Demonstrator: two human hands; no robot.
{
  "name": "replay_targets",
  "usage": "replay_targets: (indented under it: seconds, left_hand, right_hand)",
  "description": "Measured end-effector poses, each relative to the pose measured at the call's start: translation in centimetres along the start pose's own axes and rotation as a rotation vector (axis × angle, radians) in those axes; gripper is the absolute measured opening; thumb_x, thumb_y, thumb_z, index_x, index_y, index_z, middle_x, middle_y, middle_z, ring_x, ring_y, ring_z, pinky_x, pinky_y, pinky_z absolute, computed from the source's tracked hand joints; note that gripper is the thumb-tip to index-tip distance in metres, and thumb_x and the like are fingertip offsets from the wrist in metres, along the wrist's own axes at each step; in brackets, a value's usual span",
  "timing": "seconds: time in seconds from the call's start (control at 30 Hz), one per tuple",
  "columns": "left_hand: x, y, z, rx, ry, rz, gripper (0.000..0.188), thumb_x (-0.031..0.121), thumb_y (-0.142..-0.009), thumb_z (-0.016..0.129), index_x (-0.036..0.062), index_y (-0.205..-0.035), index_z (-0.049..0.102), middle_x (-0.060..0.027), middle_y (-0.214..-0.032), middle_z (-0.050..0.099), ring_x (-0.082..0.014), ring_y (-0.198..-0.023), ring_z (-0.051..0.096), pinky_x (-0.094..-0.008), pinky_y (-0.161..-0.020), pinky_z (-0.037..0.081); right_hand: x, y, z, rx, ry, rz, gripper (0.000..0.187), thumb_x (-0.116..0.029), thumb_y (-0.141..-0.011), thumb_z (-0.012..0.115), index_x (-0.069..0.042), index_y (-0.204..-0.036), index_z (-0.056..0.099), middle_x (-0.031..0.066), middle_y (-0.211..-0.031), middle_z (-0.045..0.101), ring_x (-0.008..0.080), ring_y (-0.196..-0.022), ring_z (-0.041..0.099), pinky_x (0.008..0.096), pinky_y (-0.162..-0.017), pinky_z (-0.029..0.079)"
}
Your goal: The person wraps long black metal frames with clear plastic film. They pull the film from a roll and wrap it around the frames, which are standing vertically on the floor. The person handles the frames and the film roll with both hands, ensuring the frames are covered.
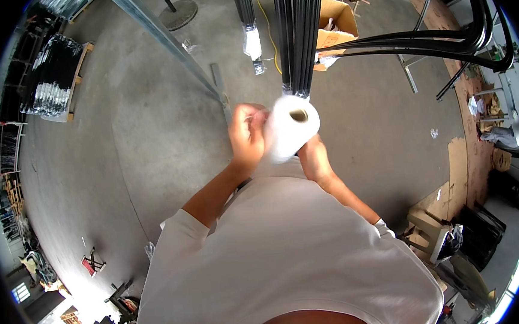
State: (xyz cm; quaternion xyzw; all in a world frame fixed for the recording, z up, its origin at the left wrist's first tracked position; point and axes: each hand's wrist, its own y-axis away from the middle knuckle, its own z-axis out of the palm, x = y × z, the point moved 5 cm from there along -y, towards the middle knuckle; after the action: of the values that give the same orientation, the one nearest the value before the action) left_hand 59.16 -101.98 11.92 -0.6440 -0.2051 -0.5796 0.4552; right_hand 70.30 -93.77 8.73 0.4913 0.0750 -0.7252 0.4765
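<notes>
A white roll of plastic film (285, 130), blurred by motion, is tilted in front of my body, its hollow core showing at the upper end. My left hand (248, 135) is against or just beside the roll's left side, its fingers curled; what they hold is blurred. Below the roll's right side is my right hand (314, 158), its fingers hidden behind the roll. Just beyond the roll is a bundle of long black bars (300, 33), with clear film around its near end. Whether the film on the roll joins that wrapping cannot be seen.
Left of the bundle, another black bundle (242, 6) has a wrapped end. An open cardboard box (337, 27) stands behind. Curved black tubes (419, 42) reach in from the right. A metal beam (163, 39) slants at the left. A plastic chair (427, 231) is lower right.
</notes>
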Motion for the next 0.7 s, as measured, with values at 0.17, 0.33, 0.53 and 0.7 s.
replay_targets:
  seconds: [0.17,0.33,0.53,0.7]
  left_hand:
    - [-3.3,0.4,2.3,0.044,-0.168,-0.191,0.004,0.003,-0.087,0.044,0.0020,-0.084,0.044,-0.0087,-0.067,0.055,-0.0149,-0.061,0.053,-0.0296,-0.057,0.044]
    - [-4.0,0.6,4.8,-0.084,-0.265,-0.162,0.009,0.011,-0.090,0.044,0.0030,-0.086,0.042,-0.0090,-0.056,0.052,-0.0210,-0.049,0.054,-0.0316,-0.048,0.042]
    - [-9.2,1.8,4.8,-0.047,-0.297,-0.375,0.013,0.014,-0.090,0.045,0.0029,-0.085,0.043,-0.0081,-0.056,0.052,-0.0203,-0.048,0.052,-0.0318,-0.048,0.042]
    - [-16.3,-0.2,3.8,0.239,-0.297,-0.332,0.017,0.019,-0.089,0.048,0.0028,-0.083,0.047,-0.0066,-0.064,0.054,-0.0173,-0.059,0.053,-0.0306,-0.058,0.042]
  right_hand:
    - [-4.1,0.5,-0.5,-0.100,0.391,-0.271,0.064,-0.033,-0.075,0.060,0.001,-0.124,0.037,0.0113,-0.119,0.045,0.0199,-0.110,0.042,0.0317,-0.095,0.031]
    - [-3.1,0.3,-4.9,0.049,0.179,-0.107,0.075,-0.025,-0.051,0.072,0.001,-0.116,0.044,0.0079,-0.100,0.054,0.0191,-0.095,0.051,0.0315,-0.085,0.039]
    - [-1.6,-1.7,-11.6,0.528,0.479,-0.335,0.069,-0.020,-0.051,0.076,-0.003,-0.109,0.043,0.0070,-0.096,0.049,0.0184,-0.088,0.049,0.0323,-0.080,0.041]
    - [-3.1,-9.5,-13.1,0.602,0.838,-0.459,0.074,-0.015,-0.049,0.079,-0.002,-0.110,0.039,0.0101,-0.099,0.048,0.0216,-0.090,0.049,0.0348,-0.082,0.042]
